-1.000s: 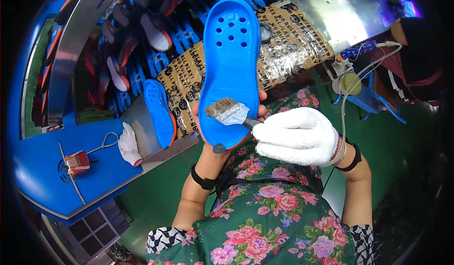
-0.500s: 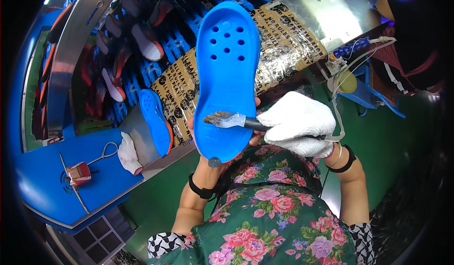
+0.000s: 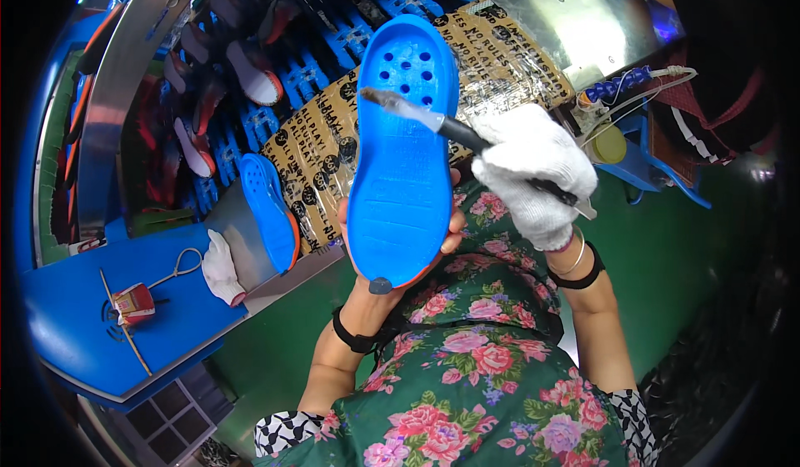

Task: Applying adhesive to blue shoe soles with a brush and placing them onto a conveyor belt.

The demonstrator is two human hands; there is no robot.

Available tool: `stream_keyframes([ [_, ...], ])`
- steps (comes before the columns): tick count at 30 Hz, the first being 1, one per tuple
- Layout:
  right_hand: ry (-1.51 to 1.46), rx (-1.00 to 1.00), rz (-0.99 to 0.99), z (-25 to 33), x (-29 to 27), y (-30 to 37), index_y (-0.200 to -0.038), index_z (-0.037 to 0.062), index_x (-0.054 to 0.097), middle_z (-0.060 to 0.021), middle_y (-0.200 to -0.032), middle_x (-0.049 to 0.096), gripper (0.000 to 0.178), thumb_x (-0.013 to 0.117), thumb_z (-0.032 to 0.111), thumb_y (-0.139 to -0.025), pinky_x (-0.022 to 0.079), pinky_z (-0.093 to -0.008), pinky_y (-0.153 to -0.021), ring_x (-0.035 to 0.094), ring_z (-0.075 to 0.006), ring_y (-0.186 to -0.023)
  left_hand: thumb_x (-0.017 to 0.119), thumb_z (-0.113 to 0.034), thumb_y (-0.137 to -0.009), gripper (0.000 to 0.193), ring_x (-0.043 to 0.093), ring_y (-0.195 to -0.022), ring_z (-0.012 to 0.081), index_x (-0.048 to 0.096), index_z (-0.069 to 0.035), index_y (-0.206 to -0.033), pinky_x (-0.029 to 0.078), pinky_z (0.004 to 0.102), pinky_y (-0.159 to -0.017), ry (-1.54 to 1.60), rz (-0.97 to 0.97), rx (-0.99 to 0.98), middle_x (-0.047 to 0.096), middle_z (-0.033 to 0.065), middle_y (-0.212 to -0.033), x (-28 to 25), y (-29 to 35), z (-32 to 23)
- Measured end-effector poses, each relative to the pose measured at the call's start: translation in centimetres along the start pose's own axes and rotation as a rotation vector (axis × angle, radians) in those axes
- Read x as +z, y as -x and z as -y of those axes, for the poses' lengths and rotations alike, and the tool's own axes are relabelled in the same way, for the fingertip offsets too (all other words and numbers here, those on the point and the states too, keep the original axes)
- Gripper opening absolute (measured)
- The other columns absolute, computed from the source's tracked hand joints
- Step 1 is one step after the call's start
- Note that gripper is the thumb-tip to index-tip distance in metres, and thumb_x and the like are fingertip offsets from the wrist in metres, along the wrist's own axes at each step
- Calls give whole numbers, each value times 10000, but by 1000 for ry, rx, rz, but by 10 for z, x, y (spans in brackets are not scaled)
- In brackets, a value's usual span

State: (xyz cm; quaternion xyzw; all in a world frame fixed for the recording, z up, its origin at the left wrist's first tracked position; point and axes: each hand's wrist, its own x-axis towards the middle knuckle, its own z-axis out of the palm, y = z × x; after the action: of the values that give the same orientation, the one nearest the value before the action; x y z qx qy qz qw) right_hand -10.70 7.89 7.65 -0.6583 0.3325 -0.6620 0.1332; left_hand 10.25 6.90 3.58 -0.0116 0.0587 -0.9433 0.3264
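A bright blue shoe sole (image 3: 402, 204) with an orange-red lower edge and several round holes at its far end is held in front of me. My bare left hand (image 3: 455, 232) supports it from beneath, the fingers curling round its right edge and the palm hidden. In a white knit glove, my right hand (image 3: 533, 167) grips a brush (image 3: 463, 134) with a black handle and a translucent collar. The brown bristle tip is over the sole's far half, just below the holes; whether it touches the surface I cannot tell.
Another blue sole (image 3: 268, 209) leans at the left of the cardboard-covered ledge (image 3: 321, 154). A white glove (image 3: 221, 269) and a red container (image 3: 135, 304) with a stick lie on the blue table (image 3: 67, 334). Shoe parts (image 3: 254, 75) stand on blue racks behind. A cable hangs at right.
The brush has moved from the heel end of the sole up toward the holes, with my right hand rising. The sole has shifted slightly; my left hand still holds it.
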Motion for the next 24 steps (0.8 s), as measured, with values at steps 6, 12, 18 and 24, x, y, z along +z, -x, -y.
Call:
stream_keyframes([
  [6,-47,137,91,15,6,15,-962,68,771,-137,-1015,754,196,823,37,-776,559,-388,-810,723,-294,-898,696,-725,-740,1119,539,-1121,468,316,3,-1498,506,566,-906,45,17,-13,475,344,-1346,0,0,-2],
  [12,4,242,111,26,3,21,-971,77,769,-134,-1027,754,210,828,38,-773,553,-377,-804,723,-280,-894,669,-768,-726,1150,550,-1110,484,306,-5,-1506,471,591,-954,86,60,24,471,376,-1345,-7,2,-1],
  [18,99,247,235,21,-7,25,-988,87,768,-124,-1019,751,244,830,22,-762,563,-375,-785,721,-276,-889,665,-758,-742,1138,563,-1126,505,287,-29,-1530,502,570,-917,-41,7,106,427,326,-1444,7,-7,2],
  [24,57,202,155,27,-5,48,-978,104,776,-125,-1047,743,280,825,15,-717,571,-380,-793,713,-300,-900,645,-725,-816,1076,533,-1285,437,246,-69,-1571,535,530,-1010,-230,-32,190,369,350,-1500,2,-9,-1],
])
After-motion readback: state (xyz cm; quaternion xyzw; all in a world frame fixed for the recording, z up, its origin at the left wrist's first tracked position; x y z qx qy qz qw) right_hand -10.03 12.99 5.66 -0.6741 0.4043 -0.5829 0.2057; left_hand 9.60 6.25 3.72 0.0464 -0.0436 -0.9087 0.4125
